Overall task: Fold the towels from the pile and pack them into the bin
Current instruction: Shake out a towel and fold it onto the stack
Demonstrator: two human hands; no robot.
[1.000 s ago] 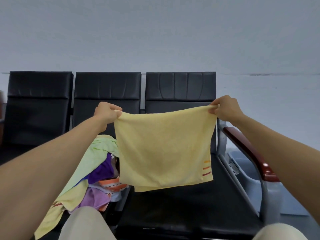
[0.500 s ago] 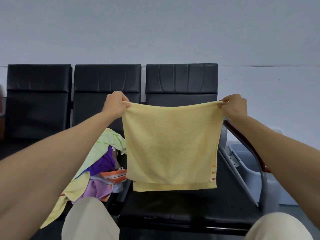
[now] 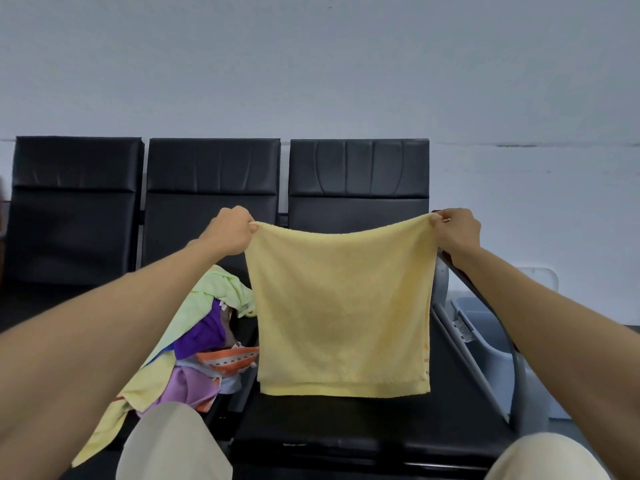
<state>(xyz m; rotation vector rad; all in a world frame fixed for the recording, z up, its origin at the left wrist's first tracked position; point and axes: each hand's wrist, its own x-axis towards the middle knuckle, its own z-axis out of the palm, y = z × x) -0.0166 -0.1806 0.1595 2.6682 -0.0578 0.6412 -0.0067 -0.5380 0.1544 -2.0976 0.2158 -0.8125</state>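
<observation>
Through the head view, our left hand and right hand each pinch a top corner of the yellow towel, each grip closed tight on the cloth with the fingers curled. The towel hangs in the air over the black seat, its top edge sagging slightly between our hands.

We judge the lower hem to be doubled. If either pinch slackens, the layers could slide apart or a corner could drop. The sag could also make the next fold crooked.

The pile of coloured towels lies on the neighbouring seat to our left. The bin sits low to the right, beyond the armrest. The armrest could catch the towel on the way across.

The seats form a padded row against a plain pale wall.
</observation>
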